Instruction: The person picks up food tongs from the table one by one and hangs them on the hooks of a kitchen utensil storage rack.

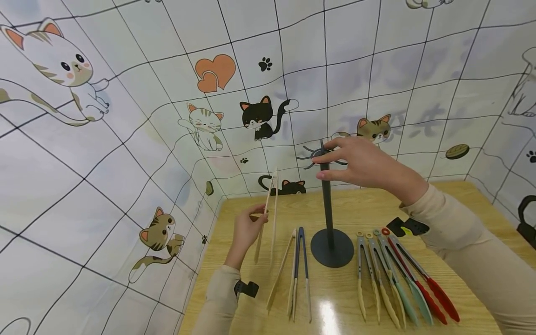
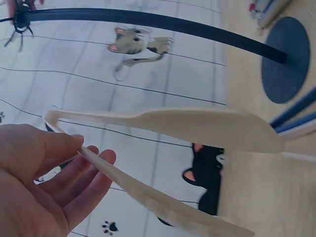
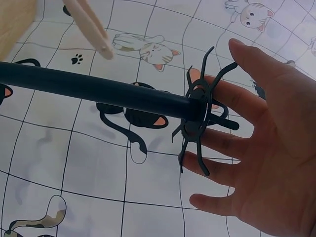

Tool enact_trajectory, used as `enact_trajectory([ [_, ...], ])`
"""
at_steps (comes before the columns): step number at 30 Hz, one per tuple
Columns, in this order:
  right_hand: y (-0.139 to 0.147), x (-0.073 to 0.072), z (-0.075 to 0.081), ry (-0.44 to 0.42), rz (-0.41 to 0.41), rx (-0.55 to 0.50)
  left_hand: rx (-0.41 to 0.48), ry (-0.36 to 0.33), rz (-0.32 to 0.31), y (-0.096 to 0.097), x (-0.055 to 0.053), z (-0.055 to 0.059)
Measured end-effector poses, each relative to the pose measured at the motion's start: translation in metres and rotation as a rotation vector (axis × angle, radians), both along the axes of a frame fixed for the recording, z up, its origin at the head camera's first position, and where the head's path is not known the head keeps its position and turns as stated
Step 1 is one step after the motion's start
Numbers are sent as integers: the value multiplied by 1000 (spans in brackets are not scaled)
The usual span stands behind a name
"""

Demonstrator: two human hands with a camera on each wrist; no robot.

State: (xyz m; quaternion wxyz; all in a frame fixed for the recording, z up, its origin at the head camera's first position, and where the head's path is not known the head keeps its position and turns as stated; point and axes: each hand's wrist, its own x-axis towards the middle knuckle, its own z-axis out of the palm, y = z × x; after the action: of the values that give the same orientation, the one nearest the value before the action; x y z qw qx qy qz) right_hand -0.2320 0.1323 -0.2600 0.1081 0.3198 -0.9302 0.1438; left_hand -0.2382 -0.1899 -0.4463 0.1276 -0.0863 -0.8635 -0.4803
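My left hand (image 1: 246, 229) pinches cream-coloured tongs (image 2: 197, 127) between thumb and fingers near their joined end. The two arms of the tongs spread apart and their broad tips point down over the table. A dark grey stand (image 1: 327, 204) with a round base stands upright at the middle of the table. At its top is a ring of thin curved hooks (image 3: 199, 109). Around that ring my right hand (image 1: 365, 163) has its fingers spread, mostly straight. The thumb lies right at a hook tip in the right wrist view, with the other fingers behind the hooks.
Beige tongs (image 1: 281, 270) and blue-handled tongs (image 1: 305, 256) lie left of the base on the wooden table (image 1: 247, 321). To its right lie several metal tongs with beige tips (image 1: 362, 298), mint tips (image 1: 419, 298) and red tips (image 1: 443, 297). A cat-patterned wall covering (image 1: 167, 139) rises behind.
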Motion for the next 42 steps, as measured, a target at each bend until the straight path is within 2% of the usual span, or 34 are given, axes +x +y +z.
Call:
enact_trajectory([
  [3, 0, 1, 0, 3, -9, 10, 55, 33, -14, 7, 1, 15],
  [7, -1, 2, 0, 12, -15, 15, 84, 78, -28, 16, 4, 31],
  [11, -1, 2, 0, 25, -17, 22, 114, 123, -47, 25, 7, 43],
  [15, -1, 1, -1, 28, -25, 32, 149, 143, -62, 32, 7, 50],
  [21, -2, 2, -2, 26, -33, 32, 185, 137, -85, 38, 6, 52],
  [27, -3, 4, -1, 30, -39, 35, 151, 132, -90, 42, 9, 52],
  [42, -3, 5, -2, 48, -37, 33, 179, 134, -133, 55, 8, 44],
])
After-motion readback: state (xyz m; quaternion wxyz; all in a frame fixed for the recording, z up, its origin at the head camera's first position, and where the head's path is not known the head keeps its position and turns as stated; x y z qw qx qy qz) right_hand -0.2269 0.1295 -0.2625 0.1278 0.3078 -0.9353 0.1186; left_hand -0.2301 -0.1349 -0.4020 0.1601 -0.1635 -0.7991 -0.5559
